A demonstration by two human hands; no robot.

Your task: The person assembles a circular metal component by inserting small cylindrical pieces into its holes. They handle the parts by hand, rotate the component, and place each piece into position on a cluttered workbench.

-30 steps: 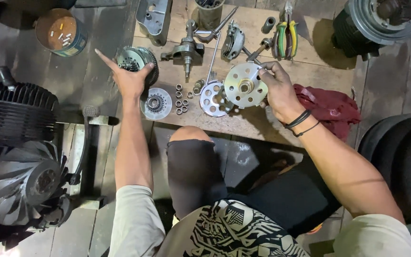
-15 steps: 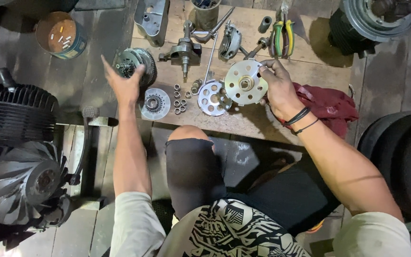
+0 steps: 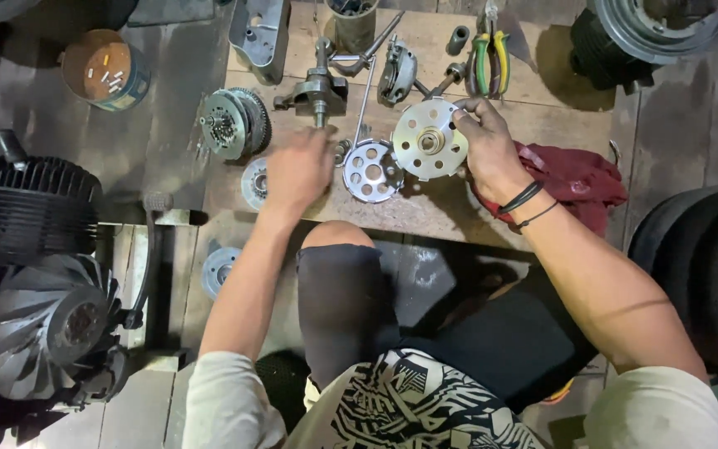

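holding a round metal disc w/ holes [image 3: 428, 139] up by its rim, right hand [image 3: 492, 154] fingers pinched on it, mid board [image 3: 425, 212]. left hand [image 3: 297, 170] hovers over small bits by the board's left edge, blurred, grip can't tell. vs 0.5 s ago: left hand came off the gear drum [image 3: 234, 123] toward centre.

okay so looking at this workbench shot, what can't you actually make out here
All in the head view:
- The left hand is motion-blurred; whether its fingers grip anything cannot be told, and it covers the small parts beneath it.
- The right hand hides the right edge of the silver holed disc it holds.
- The contents of the round tin are too small to identify.
- The dark cylinder is cut off by the top edge.
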